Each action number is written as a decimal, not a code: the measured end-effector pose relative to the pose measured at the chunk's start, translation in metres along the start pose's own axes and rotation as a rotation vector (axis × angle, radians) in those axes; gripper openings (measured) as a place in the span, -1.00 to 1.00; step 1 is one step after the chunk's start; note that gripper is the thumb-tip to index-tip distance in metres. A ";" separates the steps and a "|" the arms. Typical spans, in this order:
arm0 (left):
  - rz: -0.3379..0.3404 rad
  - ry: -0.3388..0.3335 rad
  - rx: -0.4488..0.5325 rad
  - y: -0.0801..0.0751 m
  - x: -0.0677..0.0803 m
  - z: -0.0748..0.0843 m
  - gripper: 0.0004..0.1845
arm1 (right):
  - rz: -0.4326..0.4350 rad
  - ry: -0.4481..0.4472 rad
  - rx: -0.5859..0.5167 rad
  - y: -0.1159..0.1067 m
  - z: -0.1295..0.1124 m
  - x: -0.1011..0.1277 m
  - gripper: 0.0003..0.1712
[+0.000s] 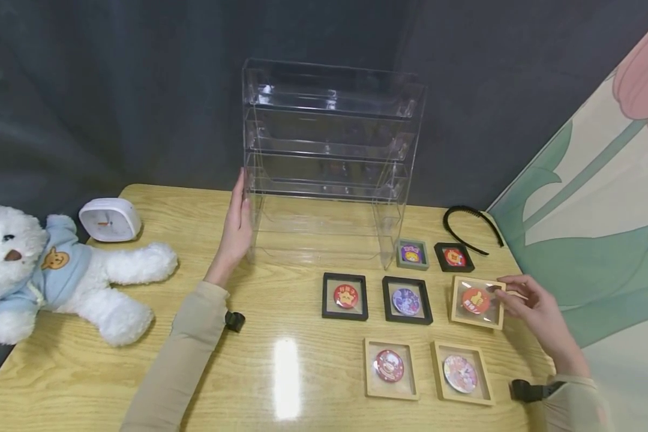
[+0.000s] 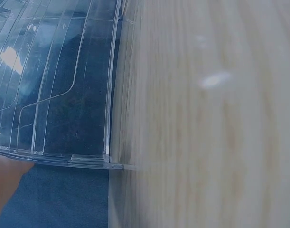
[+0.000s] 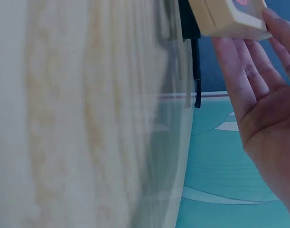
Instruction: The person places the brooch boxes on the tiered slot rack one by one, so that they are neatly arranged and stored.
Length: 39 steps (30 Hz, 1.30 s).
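Note:
A clear acrylic tiered display rack (image 1: 324, 147) stands at the back of the table. My left hand (image 1: 239, 228) lies along its left side, fingers pointing up and touching the panel. In the left wrist view, part of that hand (image 2: 9, 178) shows at the rack's edge. My right hand (image 1: 537, 315) pinches a light wood display frame (image 1: 477, 302) by its right edge, thumb in front. Inside that frame is a red badge with a yellow thumbs-up. The right wrist view shows the frame's corner (image 3: 230, 21) held at the fingertips, raised off the table.
Two black frames (image 1: 345, 313) (image 1: 408, 318) and two wood frames (image 1: 391, 393) (image 1: 464, 397) with round badges lie in front. A small green frame (image 1: 412, 263), small black frame (image 1: 455, 267) and black headband (image 1: 446, 225) lie behind. Leftward are a white clock (image 1: 110, 219) and teddy bear (image 1: 75, 270).

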<state>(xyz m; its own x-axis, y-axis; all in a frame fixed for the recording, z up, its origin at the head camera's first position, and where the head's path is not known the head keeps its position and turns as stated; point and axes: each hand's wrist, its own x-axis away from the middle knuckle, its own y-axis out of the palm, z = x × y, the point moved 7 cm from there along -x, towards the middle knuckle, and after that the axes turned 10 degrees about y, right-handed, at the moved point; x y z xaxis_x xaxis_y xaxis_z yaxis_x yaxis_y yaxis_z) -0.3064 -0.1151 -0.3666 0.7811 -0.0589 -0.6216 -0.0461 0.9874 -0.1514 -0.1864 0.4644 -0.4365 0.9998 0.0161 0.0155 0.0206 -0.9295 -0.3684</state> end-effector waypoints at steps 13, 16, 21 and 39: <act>0.016 0.039 -0.040 -0.002 -0.003 0.003 -0.41 | 0.094 -0.071 -0.066 -0.001 -0.034 -0.010 -0.71; 0.028 0.053 -0.050 -0.002 -0.005 -0.010 -0.41 | 0.113 -0.084 -0.061 0.001 -0.045 -0.014 -0.71; 0.026 0.069 -0.061 -0.004 -0.004 -0.032 -0.40 | 0.132 -0.088 -0.040 0.007 -0.060 -0.016 -0.72; 0.010 -0.023 -0.012 -0.002 -0.001 0.001 -0.41 | 0.115 -0.152 -0.081 0.026 -0.091 -0.029 -0.73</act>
<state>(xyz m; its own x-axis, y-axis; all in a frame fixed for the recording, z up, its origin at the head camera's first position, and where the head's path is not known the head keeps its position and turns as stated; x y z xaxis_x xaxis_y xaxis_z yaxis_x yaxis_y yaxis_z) -0.3065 -0.1170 -0.3645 0.7944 -0.0458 -0.6057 -0.0613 0.9860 -0.1550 -0.2157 0.4060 -0.3619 0.9854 -0.0418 -0.1649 -0.0880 -0.9548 -0.2839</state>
